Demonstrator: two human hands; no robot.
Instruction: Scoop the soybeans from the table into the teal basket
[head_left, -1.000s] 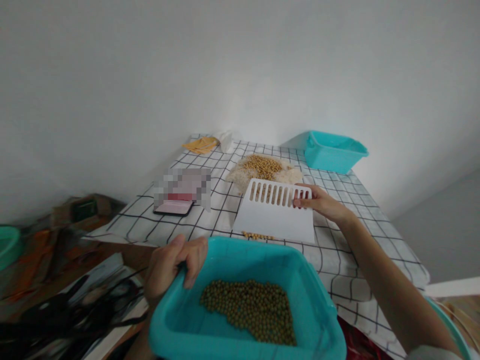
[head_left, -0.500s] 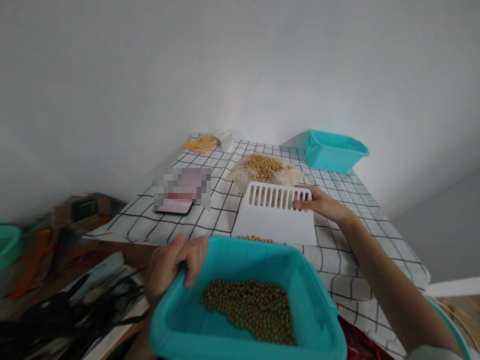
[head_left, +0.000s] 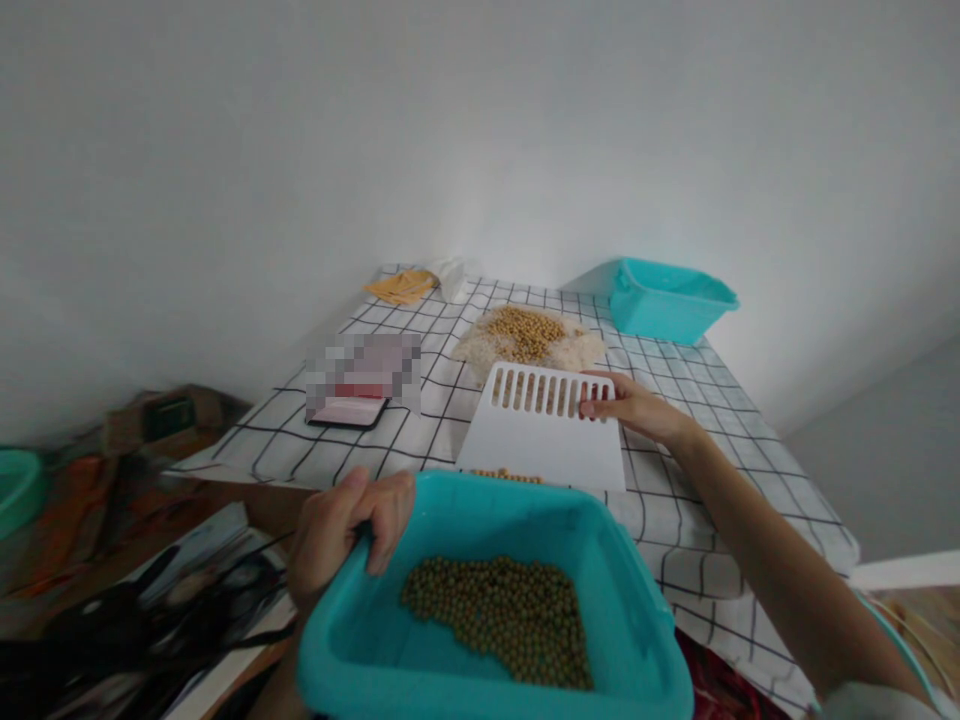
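My left hand [head_left: 356, 530] grips the left rim of a turquoise plastic basin [head_left: 480, 700] at the table's near edge. Small round beans [head_left: 517, 610] lie across the basin's bottom. With my right hand [head_left: 626, 408] I hold a white board with a row of slots [head_left: 540, 445] by its slotted far end, thumb on top. The board slopes down toward the basin's far rim. A few pale beans [head_left: 506, 475] sit at its lower edge, just behind that rim. Past the board, an open clear plastic bag [head_left: 480, 345] holds yellowish beans [head_left: 529, 330].
A second turquoise basin [head_left: 652, 315] stands at the table's back right. On the left of the checked tablecloth [head_left: 427, 420] lies a phone [head_left: 349, 410], partly pixelated. Yellow cloth or packaging [head_left: 403, 287] lies at the back left. Boxes and dark items clutter the floor on the left.
The white board in my right hand has shifted slightly left, and the few pale beans at its lower edge moved with it. My left hand stays on the basin rim.
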